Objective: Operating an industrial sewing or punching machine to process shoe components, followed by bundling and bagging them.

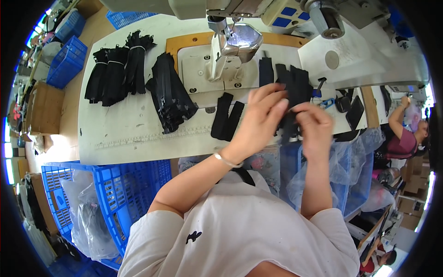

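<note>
Along the desk (124,122), to the left of the left hand (265,115), runs a printed ruler scale (152,138) with fine, close-set tick marks; its figures are too small to make out. Nearer the body than the hands, the white shirt (240,221) bears a small dark motif (194,237) whose shape is unclear.

The black strips (297,85) lie at the fingertips of both hands, spreading just beyond them on the desk. The left hand has its fingers stretched out against them, and its own back hides part of the pile; whether it grips a piece cannot be told. The right hand (314,127) is curled, with thumb and fingertips at a dark strip between the hands, but motion blur hides whether they are closed on it. The strip's lower end smears into the dark area below.

Just left of the left hand lies a pair of black strips (220,120); farther left are a loose black bundle (173,94) and tied black bundles (113,76), their overlapping layers hard to separate. Beyond the hands stands the sewing machine (240,41), its top cut off by the upper edge and its needle area washed out by light. Right of the right hand, a small blue tool (327,102) is only partly distinct.
</note>
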`<action>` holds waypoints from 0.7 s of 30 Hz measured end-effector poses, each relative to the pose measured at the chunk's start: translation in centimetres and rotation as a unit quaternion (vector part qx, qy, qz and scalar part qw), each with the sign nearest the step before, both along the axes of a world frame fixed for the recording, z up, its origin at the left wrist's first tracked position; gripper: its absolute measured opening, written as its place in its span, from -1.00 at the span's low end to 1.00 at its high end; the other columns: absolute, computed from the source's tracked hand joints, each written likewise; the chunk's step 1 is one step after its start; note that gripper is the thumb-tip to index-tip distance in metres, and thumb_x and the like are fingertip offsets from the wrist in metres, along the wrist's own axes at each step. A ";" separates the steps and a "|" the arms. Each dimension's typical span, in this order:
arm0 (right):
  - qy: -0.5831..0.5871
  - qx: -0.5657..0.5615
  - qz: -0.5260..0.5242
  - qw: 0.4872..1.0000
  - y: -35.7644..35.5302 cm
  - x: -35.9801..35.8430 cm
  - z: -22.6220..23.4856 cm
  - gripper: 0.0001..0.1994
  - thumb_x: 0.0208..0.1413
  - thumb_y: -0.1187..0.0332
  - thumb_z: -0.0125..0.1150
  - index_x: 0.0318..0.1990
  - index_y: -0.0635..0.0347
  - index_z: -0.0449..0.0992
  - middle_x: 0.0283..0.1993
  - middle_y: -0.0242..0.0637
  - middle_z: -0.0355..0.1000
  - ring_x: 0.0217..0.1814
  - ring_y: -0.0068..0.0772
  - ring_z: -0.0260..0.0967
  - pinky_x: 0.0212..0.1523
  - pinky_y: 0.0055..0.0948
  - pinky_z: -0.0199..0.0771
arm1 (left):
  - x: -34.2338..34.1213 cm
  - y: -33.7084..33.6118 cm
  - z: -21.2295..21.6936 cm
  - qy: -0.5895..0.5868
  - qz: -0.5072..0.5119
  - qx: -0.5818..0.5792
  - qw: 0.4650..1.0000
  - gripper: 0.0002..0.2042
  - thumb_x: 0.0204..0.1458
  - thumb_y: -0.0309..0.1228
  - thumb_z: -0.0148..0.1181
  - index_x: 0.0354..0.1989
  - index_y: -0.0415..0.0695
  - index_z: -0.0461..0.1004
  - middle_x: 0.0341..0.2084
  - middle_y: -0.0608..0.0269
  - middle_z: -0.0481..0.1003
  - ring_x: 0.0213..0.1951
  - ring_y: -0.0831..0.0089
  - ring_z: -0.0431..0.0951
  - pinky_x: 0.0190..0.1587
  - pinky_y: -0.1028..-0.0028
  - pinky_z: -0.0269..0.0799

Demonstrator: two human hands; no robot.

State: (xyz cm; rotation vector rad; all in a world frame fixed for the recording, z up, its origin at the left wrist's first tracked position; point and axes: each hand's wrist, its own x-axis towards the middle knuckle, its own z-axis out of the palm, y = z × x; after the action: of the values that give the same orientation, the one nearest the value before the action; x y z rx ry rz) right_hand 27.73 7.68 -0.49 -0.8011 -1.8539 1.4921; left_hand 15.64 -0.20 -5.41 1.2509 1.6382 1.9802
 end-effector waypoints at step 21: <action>-0.235 0.025 0.061 0.970 -4.0 3.1 -2.6 -0.41 0.01 0.65 0.13 0.24 0.15 0.15 -0.45 -0.21 0.41 -0.41 -0.43 0.37 -0.27 -0.51 0.38 | -4.2 -9.8 -1.8 0.200 0.137 -0.342 0.908 -0.82 -0.08 -0.46 0.25 -0.41 -0.22 0.36 -0.53 0.08 0.40 -0.44 0.06 0.46 -0.40 0.18 0.33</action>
State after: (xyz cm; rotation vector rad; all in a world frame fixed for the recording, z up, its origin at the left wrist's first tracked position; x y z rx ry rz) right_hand 30.79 3.72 -3.06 -1.1079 -2.3123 1.4049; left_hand 11.43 -10.00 -7.17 1.2191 2.5208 1.0876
